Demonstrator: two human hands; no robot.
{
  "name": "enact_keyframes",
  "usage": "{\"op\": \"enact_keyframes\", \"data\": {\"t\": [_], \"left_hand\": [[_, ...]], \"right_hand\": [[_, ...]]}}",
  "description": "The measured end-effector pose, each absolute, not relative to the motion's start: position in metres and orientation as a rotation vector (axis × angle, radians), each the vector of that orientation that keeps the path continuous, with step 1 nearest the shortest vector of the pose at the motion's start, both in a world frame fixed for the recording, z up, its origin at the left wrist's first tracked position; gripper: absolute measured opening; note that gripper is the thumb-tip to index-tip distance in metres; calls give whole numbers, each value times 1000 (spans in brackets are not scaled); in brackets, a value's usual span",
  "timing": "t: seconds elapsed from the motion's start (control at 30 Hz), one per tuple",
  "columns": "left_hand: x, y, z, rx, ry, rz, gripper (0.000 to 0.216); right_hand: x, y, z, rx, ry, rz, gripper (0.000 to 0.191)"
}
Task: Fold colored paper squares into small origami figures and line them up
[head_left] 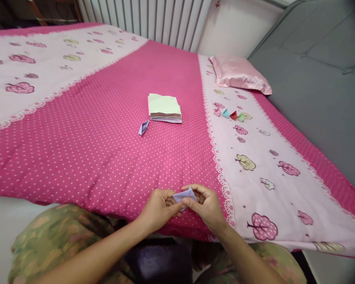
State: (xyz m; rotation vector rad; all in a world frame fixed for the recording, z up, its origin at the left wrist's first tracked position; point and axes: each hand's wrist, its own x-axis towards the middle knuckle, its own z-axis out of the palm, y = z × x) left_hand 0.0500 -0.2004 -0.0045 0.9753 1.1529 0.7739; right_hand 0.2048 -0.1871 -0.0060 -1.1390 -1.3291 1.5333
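A small folded piece of lavender paper (185,195) is held between both hands at the near edge of the bed. My left hand (161,207) pinches its left side, thumb and fingers closed on the paper. On its right side, my right hand (205,204) grips it with the thumb in front and the fingers behind. Part of the paper's lower edge is hidden by the thumbs. Farther forward on the pink dotted cover lies a lavender paper boat (143,127). Just beyond it sits a stack of coloured square paper (165,107), pale green on top.
Several small folded paper boats (233,115) in pink, blue, red and green stand in a row at the right. Behind them rests a pink satin pillow (239,74). A grey padded headboard (319,51) borders the bed (112,150) on the right.
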Motion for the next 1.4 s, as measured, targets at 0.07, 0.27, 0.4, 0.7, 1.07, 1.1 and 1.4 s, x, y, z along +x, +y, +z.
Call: {"op": "enact_keyframes", "data": {"t": [0.07,0.27,0.4,0.7,1.07,1.1,1.4], "left_hand": [[51,-202,-5,1030,1174,768,20],[53,-201,-5,1080,1227,715,18],[49,-200,-6,1114,1215,669,24],[46,-201,2,1210,1147,548,31],[46,-204,-5,1209,1050,598,31],[46,-204,-4,1216,1047,597,31],[39,-202,5,1065,914,802,31]], "right_hand": [[204,-186,-5,-1160,-1378,1469,9],[205,-186,-7,-1172,-1342,1423,17],[205,-187,-10,-1182,-1166,1503,17],[202,-185,-9,-1265,-1111,1449,26],[202,-186,-8,-1288,-1099,1441,27],[203,-185,-8,-1286,-1095,1450,27],[207,-183,-10,-1247,-968,1551,27]]}}
